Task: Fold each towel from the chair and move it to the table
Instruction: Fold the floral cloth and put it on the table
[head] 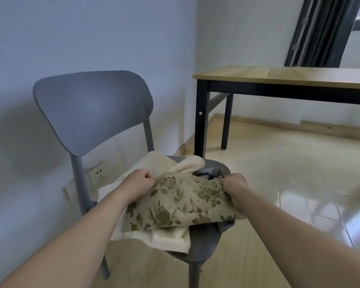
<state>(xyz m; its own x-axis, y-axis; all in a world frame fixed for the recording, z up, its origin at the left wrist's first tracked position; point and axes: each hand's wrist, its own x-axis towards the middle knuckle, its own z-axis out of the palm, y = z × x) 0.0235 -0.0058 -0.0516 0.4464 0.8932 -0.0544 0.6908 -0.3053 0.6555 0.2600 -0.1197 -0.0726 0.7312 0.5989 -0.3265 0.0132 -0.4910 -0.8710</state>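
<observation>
A beige towel with a green flower pattern (pixel 181 204) lies folded over on the pile on the grey chair (pixel 92 109). My left hand (pixel 138 183) grips its far left corner and my right hand (pixel 235 187) grips its far right corner. Under it lies a cream towel (pixel 166 239), which spreads to the back of the seat. A blue-grey striped towel (pixel 211 172) peeks out behind the patterned one. The wooden table (pixel 279 76) with black legs stands to the right, beyond the chair.
A white wall runs behind the chair, with a wall socket (pixel 98 173) low down by the chair leg. Dark curtains (pixel 320 32) hang at the window beyond the table. Light wooden floor (pixel 279 183) stretches between the chair and the table.
</observation>
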